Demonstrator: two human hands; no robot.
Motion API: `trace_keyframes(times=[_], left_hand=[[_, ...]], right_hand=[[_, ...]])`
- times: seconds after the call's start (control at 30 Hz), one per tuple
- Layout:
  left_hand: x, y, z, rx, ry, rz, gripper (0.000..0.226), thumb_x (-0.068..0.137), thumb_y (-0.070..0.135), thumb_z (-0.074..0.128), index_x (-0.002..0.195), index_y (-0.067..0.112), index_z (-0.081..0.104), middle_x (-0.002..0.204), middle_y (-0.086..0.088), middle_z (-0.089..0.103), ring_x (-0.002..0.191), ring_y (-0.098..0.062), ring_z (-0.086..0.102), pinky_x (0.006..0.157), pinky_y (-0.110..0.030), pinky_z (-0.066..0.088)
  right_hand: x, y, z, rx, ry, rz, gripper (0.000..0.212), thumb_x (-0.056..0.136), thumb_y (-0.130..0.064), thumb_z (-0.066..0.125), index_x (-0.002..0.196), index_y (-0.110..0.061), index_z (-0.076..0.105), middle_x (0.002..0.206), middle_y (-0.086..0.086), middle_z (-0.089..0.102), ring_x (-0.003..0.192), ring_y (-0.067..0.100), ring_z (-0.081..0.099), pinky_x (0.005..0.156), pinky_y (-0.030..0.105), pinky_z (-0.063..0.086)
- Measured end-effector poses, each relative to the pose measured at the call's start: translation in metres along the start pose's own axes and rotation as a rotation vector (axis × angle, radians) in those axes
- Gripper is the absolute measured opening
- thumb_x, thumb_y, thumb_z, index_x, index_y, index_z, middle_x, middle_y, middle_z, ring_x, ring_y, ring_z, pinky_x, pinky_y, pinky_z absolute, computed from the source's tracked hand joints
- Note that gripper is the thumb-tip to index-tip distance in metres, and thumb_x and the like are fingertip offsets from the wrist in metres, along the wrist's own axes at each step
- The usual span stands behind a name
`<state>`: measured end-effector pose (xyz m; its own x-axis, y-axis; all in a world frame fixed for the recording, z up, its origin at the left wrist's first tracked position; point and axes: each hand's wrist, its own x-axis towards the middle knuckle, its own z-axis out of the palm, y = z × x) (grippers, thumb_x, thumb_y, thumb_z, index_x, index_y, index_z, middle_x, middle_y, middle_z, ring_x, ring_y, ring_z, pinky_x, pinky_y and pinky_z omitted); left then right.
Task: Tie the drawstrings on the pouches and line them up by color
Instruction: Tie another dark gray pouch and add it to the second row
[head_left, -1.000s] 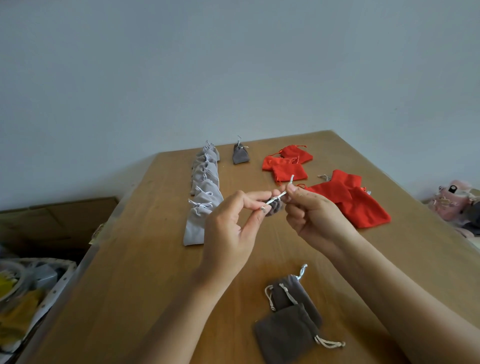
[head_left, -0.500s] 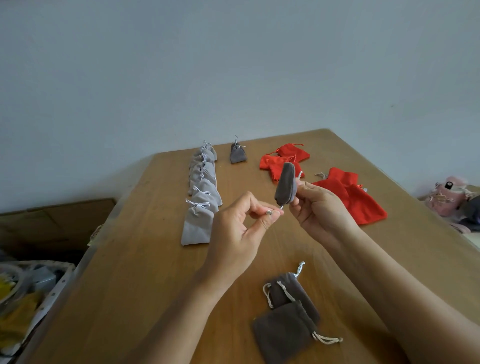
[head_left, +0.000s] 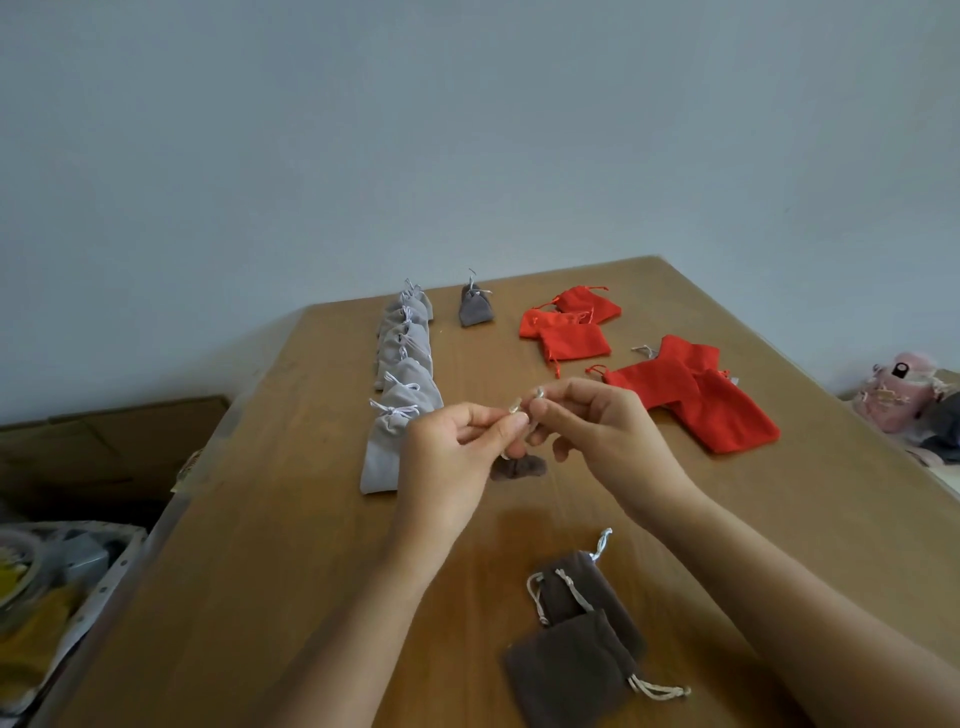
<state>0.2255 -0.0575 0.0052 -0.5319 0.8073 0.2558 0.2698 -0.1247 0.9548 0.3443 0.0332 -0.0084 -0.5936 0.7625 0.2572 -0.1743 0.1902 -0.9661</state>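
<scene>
A small dark grey pouch (head_left: 518, 467) hangs just below my two hands, above the wooden table (head_left: 291, 545). My left hand (head_left: 457, 457) pinches one pale drawstring end, and my right hand (head_left: 597, 431) pinches the other. Two dark grey pouches (head_left: 576, 639) with loose strings lie near the table's front. A row of several tied light grey pouches (head_left: 400, 384) runs down the left of the table. One tied dark grey pouch (head_left: 475, 309) stands at the back. Several red pouches (head_left: 696, 400) lie loose on the right.
A cardboard box (head_left: 93, 447) and a basket of clutter (head_left: 57, 582) sit beside the table's left edge. Pink and grey soft items (head_left: 904, 395) lie past the right edge. A plain wall stands behind the table.
The dark grey pouch swung up above my right hand half a second ago and now hangs down below both hands. My fingertips have come closer together on the string ends.
</scene>
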Motion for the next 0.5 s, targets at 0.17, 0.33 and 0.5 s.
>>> trace_keyframes(times=[0.17, 0.33, 0.5], left_hand=[[0.006, -0.003, -0.008, -0.096, -0.174, -0.267, 0.019, 0.086, 0.021, 0.067, 0.076, 0.007, 0.074, 0.055, 0.004, 0.059, 0.047, -0.006, 0.035, 0.043, -0.014, 0.028], [0.003, 0.002, -0.006, -0.115, -0.322, -0.308, 0.027, 0.09, 0.011, 0.06, 0.068, 0.016, 0.076, 0.062, -0.002, 0.061, 0.051, -0.005, 0.042, 0.047, -0.016, 0.034], [0.003, 0.004, -0.006, -0.113, -0.376, -0.278, 0.031, 0.088, 0.003, 0.058, 0.064, 0.014, 0.075, 0.062, -0.001, 0.065, 0.056, -0.007, 0.046, 0.05, -0.017, 0.037]], right_hand=[[-0.001, -0.005, -0.001, 0.066, -0.037, 0.014, 0.017, 0.078, -0.016, 0.068, 0.09, -0.006, 0.074, 0.096, 0.001, 0.074, 0.083, 0.009, 0.063, 0.067, 0.016, 0.049], [-0.007, -0.011, 0.001, 0.079, -0.106, 0.087, 0.022, 0.077, -0.019, 0.07, 0.093, -0.003, 0.075, 0.086, 0.013, 0.068, 0.066, 0.018, 0.065, 0.062, 0.039, 0.058], [-0.005, -0.011, 0.001, -0.001, 0.026, 0.079, 0.012, 0.08, -0.016, 0.072, 0.09, -0.011, 0.077, 0.077, 0.01, 0.061, 0.056, 0.014, 0.062, 0.052, 0.036, 0.052]])
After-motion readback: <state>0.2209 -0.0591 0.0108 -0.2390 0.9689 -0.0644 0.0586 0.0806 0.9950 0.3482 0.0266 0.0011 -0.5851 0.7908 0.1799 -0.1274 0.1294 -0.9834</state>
